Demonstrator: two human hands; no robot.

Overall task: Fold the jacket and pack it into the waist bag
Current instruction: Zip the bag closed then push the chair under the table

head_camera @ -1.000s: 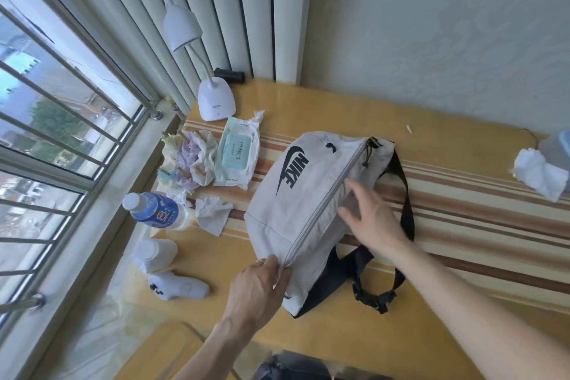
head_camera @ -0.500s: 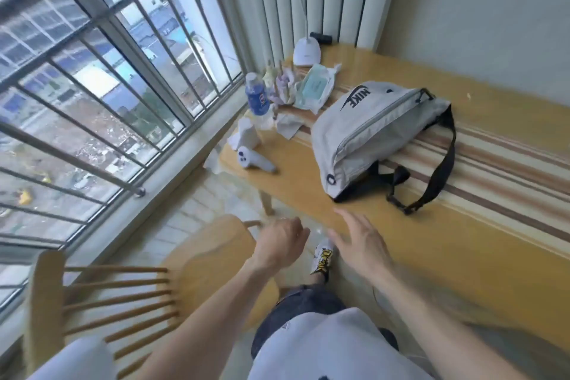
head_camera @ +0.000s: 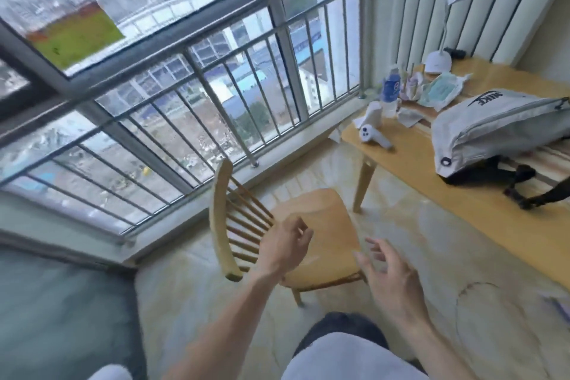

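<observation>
Soft daylight floods in through the window (head_camera: 185,55) on my feed; motion blur smears both hands and the floor (head_camera: 416,241), and the wide lens bends the frame's edges.

grey waist bag (head_camera: 493,129) lies bulging on the bench (head_camera: 431,194) at right of frame, zipped, black strap (head_camera: 524,191) trailing toward the near edge.

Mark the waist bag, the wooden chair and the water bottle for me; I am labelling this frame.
waist bag (head_camera: 493,123), head view, grey side panel below the zip.
wooden chair (head_camera: 320,216), head view, bare seat.
water bottle (head_camera: 391,90), head view, blue label.
</observation>
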